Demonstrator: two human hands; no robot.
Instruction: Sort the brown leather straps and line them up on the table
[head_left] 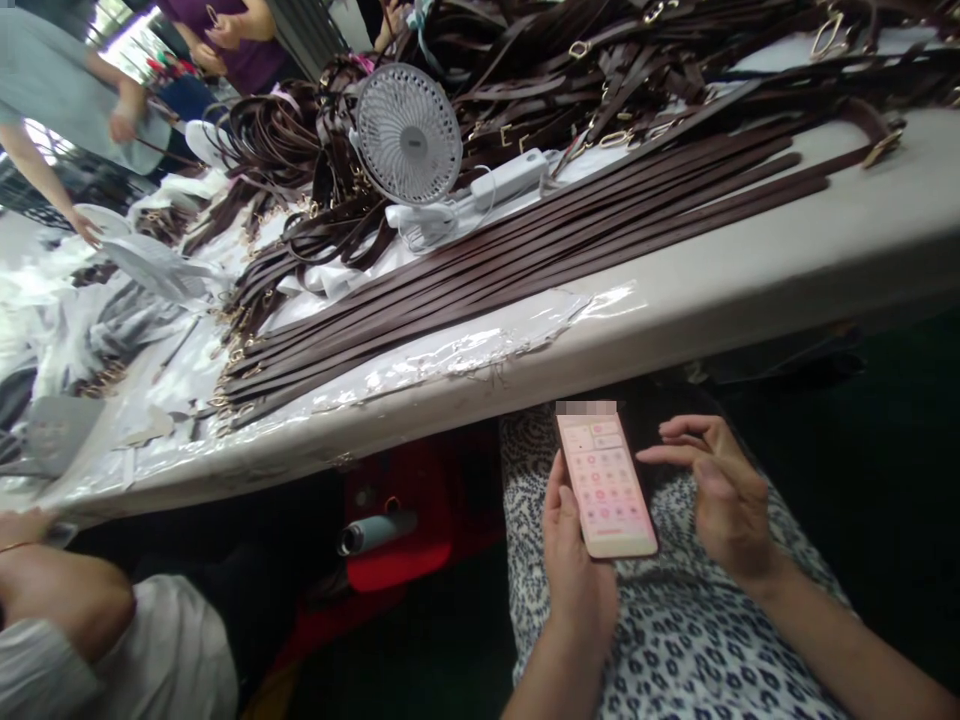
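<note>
Holding the phone (609, 490) in the left hand (577, 560), closing round its lower left part, with fingers partly hidden behind and the thumb lying by the left edge. Carrying it over the patterned cloth (675, 640) on the lap, on the near side of the table (787, 260), with the lit screen facing up toward the head. Pointing its long axis away from the body toward the table, leaning the top end a little to the left. Poising the right hand (731, 500) just off the right long edge, grasping nothing: spreading loosely, half bending the fingers, stretching one leftward, roughly crosswise to that long axis. Leaving a narrow gap between that fingertip and the upper half of the screen's right side, seemingly without touching, though not showing clearly how high above the glass. Supporting, then, from the lower left with the left hand, already in contact, and facing the icons from the right with the other. Having the brown straps (480, 270) and the fan (409, 135) lying and standing well apart, beyond both hands
</note>
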